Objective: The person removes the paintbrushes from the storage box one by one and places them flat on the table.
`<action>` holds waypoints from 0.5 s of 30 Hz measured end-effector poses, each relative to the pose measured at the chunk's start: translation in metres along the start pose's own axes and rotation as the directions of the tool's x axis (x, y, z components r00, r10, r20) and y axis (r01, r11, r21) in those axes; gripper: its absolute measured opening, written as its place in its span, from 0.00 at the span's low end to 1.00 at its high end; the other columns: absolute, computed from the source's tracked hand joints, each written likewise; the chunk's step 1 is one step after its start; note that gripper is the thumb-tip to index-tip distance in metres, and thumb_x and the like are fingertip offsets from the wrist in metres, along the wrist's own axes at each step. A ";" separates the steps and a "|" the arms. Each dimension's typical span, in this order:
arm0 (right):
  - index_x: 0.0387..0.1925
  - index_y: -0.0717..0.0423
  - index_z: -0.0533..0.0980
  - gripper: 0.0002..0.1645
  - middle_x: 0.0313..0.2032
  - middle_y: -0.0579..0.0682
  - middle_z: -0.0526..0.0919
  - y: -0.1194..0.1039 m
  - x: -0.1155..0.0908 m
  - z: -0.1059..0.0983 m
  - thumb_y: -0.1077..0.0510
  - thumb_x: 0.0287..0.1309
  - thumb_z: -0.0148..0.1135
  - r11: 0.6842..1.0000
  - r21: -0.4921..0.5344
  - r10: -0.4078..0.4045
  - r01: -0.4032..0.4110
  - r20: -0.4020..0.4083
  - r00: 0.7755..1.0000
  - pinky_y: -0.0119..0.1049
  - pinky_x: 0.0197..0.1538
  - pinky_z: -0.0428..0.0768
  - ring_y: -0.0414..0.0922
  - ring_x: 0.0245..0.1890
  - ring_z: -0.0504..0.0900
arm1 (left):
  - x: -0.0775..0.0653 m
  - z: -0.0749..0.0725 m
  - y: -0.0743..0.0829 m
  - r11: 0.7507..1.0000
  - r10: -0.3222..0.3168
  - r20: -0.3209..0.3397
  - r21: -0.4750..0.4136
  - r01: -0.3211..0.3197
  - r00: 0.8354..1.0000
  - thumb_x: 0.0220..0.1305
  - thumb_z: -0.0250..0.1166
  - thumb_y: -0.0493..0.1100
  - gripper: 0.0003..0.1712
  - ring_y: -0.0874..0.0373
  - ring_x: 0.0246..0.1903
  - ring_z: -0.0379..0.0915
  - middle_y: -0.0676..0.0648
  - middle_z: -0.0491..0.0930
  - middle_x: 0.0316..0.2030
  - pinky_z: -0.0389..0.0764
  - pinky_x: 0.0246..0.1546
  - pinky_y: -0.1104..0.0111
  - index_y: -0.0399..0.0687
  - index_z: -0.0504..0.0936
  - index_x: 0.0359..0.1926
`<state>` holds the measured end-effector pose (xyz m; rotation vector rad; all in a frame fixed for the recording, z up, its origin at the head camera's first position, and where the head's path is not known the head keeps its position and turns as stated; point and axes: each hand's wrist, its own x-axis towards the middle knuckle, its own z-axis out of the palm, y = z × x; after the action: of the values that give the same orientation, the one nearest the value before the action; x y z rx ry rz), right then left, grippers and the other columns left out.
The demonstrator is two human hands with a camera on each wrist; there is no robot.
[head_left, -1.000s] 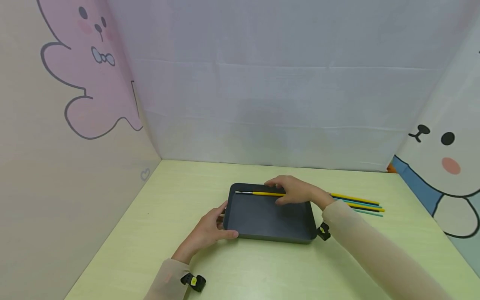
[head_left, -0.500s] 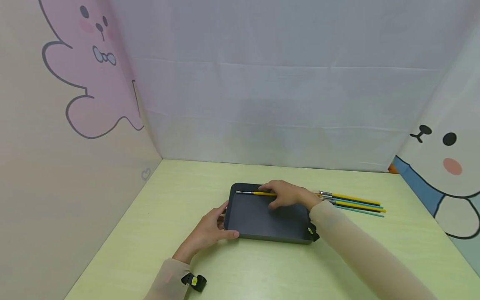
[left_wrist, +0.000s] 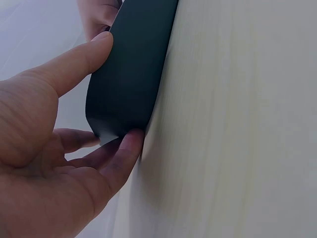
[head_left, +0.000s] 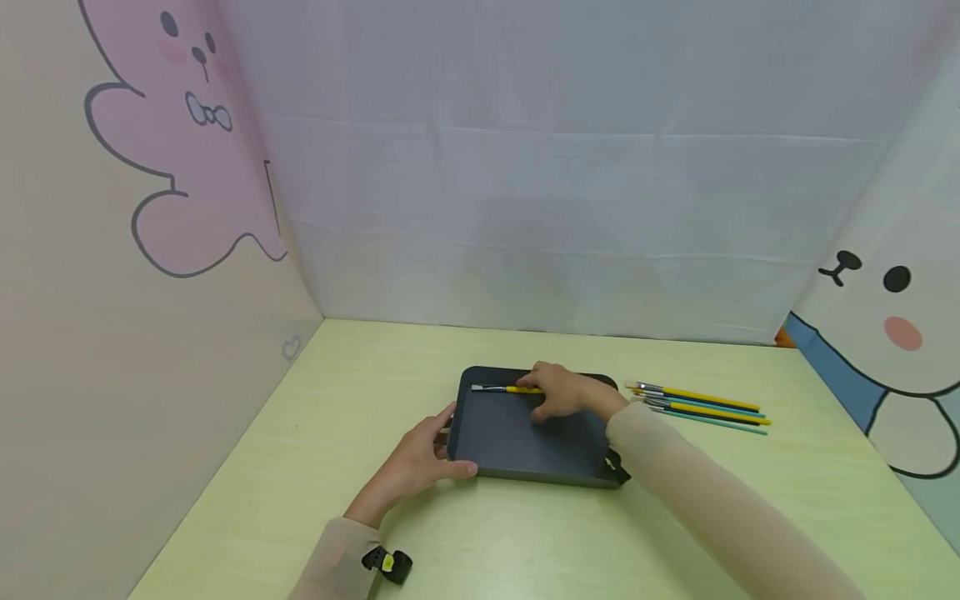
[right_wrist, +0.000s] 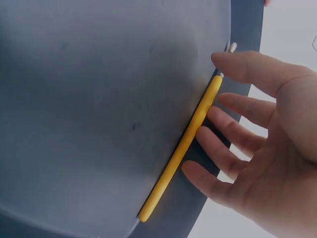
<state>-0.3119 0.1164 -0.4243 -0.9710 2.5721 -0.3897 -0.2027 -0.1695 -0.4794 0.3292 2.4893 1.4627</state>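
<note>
A dark grey rectangular tray (head_left: 502,442) lies on the table. My left hand (head_left: 416,457) holds its near left corner, thumb against the front wall and fingers around the left side, as the left wrist view shows. A paintbrush (head_left: 522,389) with a yellow handle lies inside along the tray's far side, bristles to the left. Over it is my right hand (head_left: 566,392). In the right wrist view its loosely bent fingertips lie along the yellow handle (right_wrist: 181,148), and the thumb overlaps the metal ferrule, apart from the fingers.
Several more paintbrushes (head_left: 712,408) with yellow and teal handles lie in a loose group on the table (head_left: 390,358) right of the tray. A white curtain (head_left: 555,208) hangs behind the table, and printed panels stand at both sides.
My right hand has moved left over the brush, uncovering the bristle ends of the brushes at right. The brush in the tray barely shifts. The left hand and the tray keep their places.
</note>
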 end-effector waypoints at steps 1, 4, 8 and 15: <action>0.73 0.65 0.72 0.37 0.60 0.61 0.75 -0.001 0.000 0.000 0.57 0.67 0.71 1.000 -0.012 0.012 -0.012 -0.001 1.000 0.50 0.59 0.78 0.54 0.54 0.76 | 0.000 0.000 0.000 1.000 -0.001 0.000 0.000 0.001 1.000 0.55 0.85 0.51 0.66 0.45 0.64 0.76 0.39 0.70 0.71 0.83 0.62 0.55 0.49 0.53 0.86; 0.72 0.64 0.73 0.35 0.61 0.61 0.74 -0.006 0.001 0.001 0.58 0.68 0.71 0.998 -0.032 0.046 -0.046 -0.004 0.999 0.53 0.59 0.76 0.55 0.55 0.74 | -0.001 0.000 0.001 1.000 -0.003 0.001 0.001 0.003 1.000 0.55 0.85 0.51 0.66 0.45 0.64 0.76 0.39 0.70 0.71 0.83 0.61 0.55 0.49 0.53 0.86; 0.72 0.63 0.74 0.35 0.62 0.61 0.74 -0.011 0.000 0.001 0.58 0.67 0.72 0.996 -0.038 0.076 -0.076 -0.013 0.997 0.54 0.60 0.76 0.57 0.55 0.73 | -0.001 0.000 0.001 1.000 0.000 0.004 0.000 0.000 1.000 0.56 0.85 0.51 0.66 0.45 0.64 0.76 0.39 0.70 0.71 0.83 0.61 0.55 0.49 0.53 0.86; 0.69 0.59 0.78 0.31 0.60 0.59 0.75 -0.010 -0.002 0.002 0.61 0.66 0.72 0.997 -0.031 0.066 -0.066 -0.021 0.998 0.55 0.60 0.76 0.55 0.54 0.73 | -0.001 0.000 0.000 1.000 0.008 0.002 0.004 -0.008 1.000 0.55 0.85 0.51 0.66 0.46 0.63 0.77 0.39 0.70 0.71 0.83 0.61 0.55 0.49 0.53 0.86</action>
<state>-0.3035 0.1099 -0.4220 -0.8947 2.6283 -0.3431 -0.2020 -0.1698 -0.4791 0.3420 2.4922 1.4597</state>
